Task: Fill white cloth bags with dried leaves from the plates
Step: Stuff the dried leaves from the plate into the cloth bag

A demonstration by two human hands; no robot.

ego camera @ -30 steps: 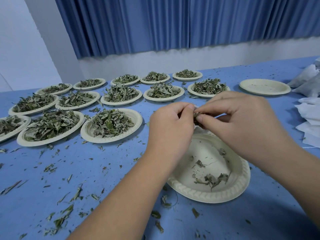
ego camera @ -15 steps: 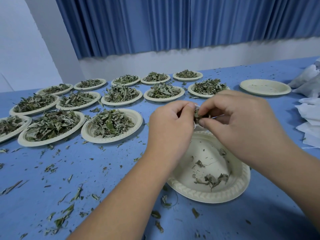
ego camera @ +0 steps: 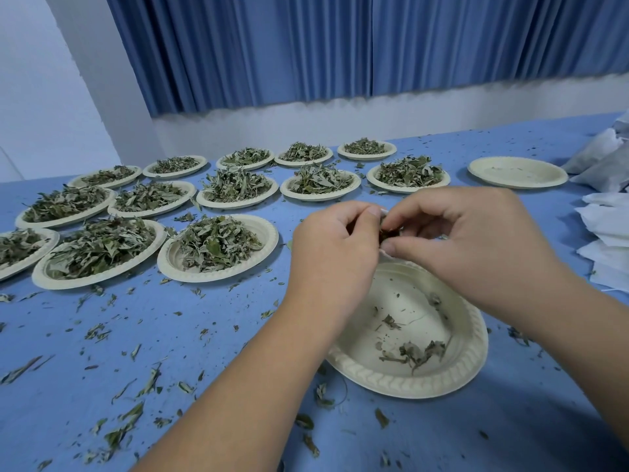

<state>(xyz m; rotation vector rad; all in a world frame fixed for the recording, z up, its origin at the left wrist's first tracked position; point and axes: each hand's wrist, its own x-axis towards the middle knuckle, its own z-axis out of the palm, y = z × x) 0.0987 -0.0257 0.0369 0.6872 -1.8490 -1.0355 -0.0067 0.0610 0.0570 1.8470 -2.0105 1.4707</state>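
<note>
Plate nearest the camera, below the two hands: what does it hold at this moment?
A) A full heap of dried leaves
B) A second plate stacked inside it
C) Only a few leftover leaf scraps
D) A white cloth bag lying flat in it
C: the near plate shows a mostly bare bottom, with just a small clump of leaves and scattered crumbs.

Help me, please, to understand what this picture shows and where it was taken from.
No machine here: a person's two bare hands, filmed by a head-worn camera looking forward and down. On the blue table stand many plates heaped with dried leaves; the near plate is almost empty. Flat white bags lie at the right. The left hand grips a small white cloth bag, mostly hidden; the fingers of the right hand pinch a tuft of leaves at its mouth.
</note>
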